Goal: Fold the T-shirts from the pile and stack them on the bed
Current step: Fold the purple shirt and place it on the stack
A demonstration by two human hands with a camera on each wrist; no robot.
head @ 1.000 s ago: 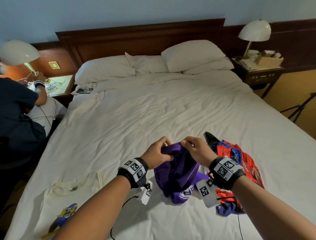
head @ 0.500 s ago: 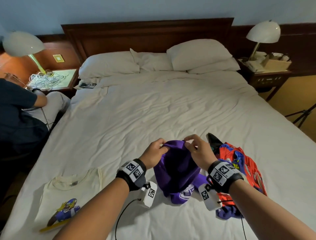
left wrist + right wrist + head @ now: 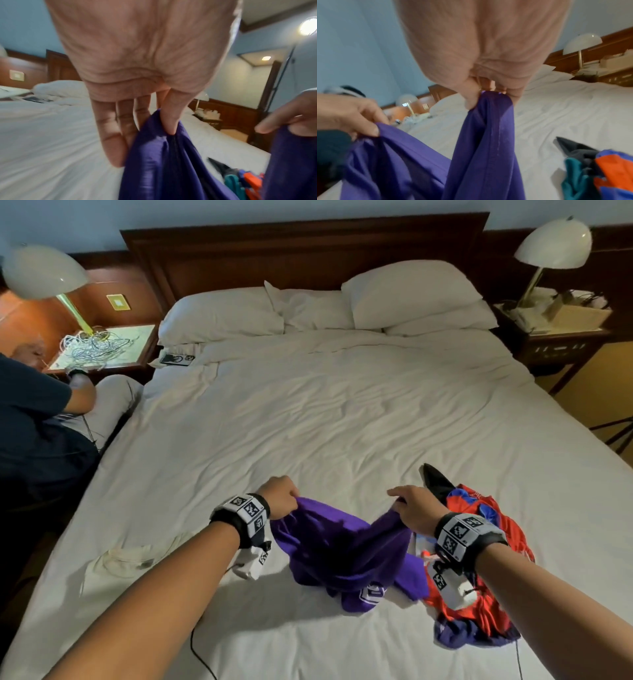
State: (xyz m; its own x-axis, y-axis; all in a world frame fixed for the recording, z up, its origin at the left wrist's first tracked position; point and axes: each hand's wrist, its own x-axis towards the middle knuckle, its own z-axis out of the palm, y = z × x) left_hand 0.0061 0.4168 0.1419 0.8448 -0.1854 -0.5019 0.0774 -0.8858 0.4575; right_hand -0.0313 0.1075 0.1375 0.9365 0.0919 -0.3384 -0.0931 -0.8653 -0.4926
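Both hands have drawn apart since a second ago, stretching the purple T-shirt [image 3: 342, 549] out between them where they had held it bunched close together.

Left hand [image 3: 279, 497] pinches one edge of the cloth between thumb and fingers [image 3: 169, 119], the other fingers hanging loosely curled beside it; right hand [image 3: 412, 510] pinches the opposite edge, thumb pressed against curled fingers [image 3: 471, 93]. Between the two grips the shirt sags, and its lower part with a white print rests crumpled on the white bed [image 3: 342, 419], near the foot. Just right of it, under the right wrist, lies the pile [image 3: 486, 604] of red, blue and dark garments. Left of the left forearm a cream T-shirt [image 3: 126, 559] lies flat on the bed. Pillows [image 3: 411, 292] sit at the headboard, and another person's dark sleeve [image 3: 37, 405] shows at the left edge.
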